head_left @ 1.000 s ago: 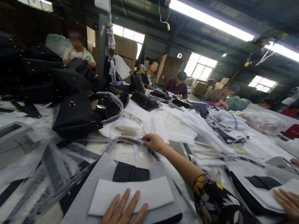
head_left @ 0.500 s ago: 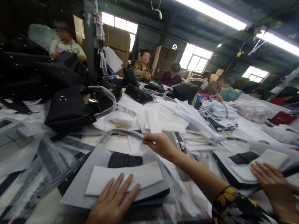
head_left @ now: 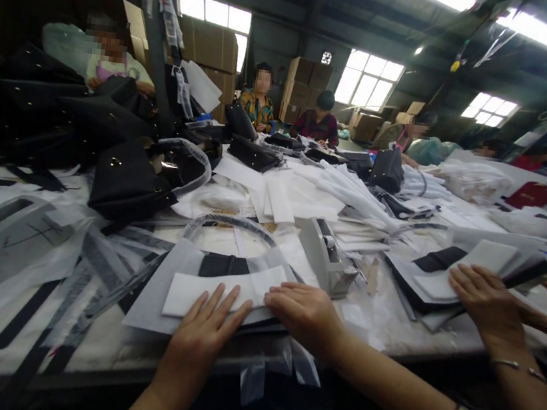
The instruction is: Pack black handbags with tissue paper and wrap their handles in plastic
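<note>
A white foam sheet (head_left: 191,292) lies over a flat black piece (head_left: 224,265) on a grey sheet (head_left: 153,293) at the table's near edge. My left hand (head_left: 201,333) rests flat on the foam sheet with its fingers spread. My right hand (head_left: 302,311) lies on the sheet's right end, fingers stretched out to the left and holding nothing. A strap wrapped in clear plastic (head_left: 231,223) arcs on the table just behind the black piece.
A grey tape dispenser (head_left: 324,255) stands right of the sheets. A co-worker's hand (head_left: 485,300) presses a similar white sheet at the right. Black handbags (head_left: 125,182) pile up at the left by a pole (head_left: 149,34). Several people sit at the far side.
My right hand has let go of the plastic-wrapped strap and drawn back onto the foam sheet's right end. My left hand stays on the sheet. The view has tilted down.
</note>
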{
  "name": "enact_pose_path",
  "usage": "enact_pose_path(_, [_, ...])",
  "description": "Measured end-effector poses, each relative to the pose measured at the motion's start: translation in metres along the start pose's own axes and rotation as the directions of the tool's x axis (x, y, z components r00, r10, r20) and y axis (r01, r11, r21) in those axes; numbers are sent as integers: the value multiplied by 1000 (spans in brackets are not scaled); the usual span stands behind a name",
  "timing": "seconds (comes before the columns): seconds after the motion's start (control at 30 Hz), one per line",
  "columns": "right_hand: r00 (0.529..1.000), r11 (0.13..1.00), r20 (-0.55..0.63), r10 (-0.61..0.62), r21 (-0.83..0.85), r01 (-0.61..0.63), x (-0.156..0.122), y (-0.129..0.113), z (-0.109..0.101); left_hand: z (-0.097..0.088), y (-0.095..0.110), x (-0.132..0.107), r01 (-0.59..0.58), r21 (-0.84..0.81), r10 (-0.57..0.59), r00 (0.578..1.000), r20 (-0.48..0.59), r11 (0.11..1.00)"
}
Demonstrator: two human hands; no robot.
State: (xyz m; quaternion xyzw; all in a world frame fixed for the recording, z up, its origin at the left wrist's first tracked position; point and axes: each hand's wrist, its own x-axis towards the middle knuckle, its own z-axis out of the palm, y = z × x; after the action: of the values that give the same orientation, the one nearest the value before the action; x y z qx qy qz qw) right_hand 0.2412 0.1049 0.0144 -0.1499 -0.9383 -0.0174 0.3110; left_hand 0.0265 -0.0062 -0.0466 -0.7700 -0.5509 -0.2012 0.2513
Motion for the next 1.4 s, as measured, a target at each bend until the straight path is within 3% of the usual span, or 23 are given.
enact_pose_path(0.23, [993, 999, -104, -47, -26, 45, -24, -28, 5, -2, 0, 1, -10, 1, 10, 1000, 23, 1000])
enact_pose_path(0.4, [988, 999, -152, -27, -31, 22, -34, -31, 16, -3, -1, 3, -36, -4, 36, 998, 46, 999])
enact_pose_path(0.77, [984, 1000, -180, 19, 4, -19, -48, -35, 30, -18, 11, 17, -70, -163, 106, 968, 228, 984])
enact_pose_path(0.97, [987, 999, -159, 26, 42, -19, -58, -34, 33, -12, 16, 13, -87, -90, 102, 979, 178, 992])
enact_pose_path(1.2, [994, 991, -98, 46, 129, -33, -79, -49, 13, -11, 18, 13, 11, -194, 20, 987, 158, 981])
enact_pose_path(1.3, [998, 997, -45, 37, 73, -34, -85, -58, 22, -10, 17, 12, 6, -193, 24, 988, 151, 981])
enact_pose_path(1.4, [995, 999, -93, 35, 42, -31, -82, -59, 42, -8, 16, 12, 2, -176, 21, 991, 131, 984])
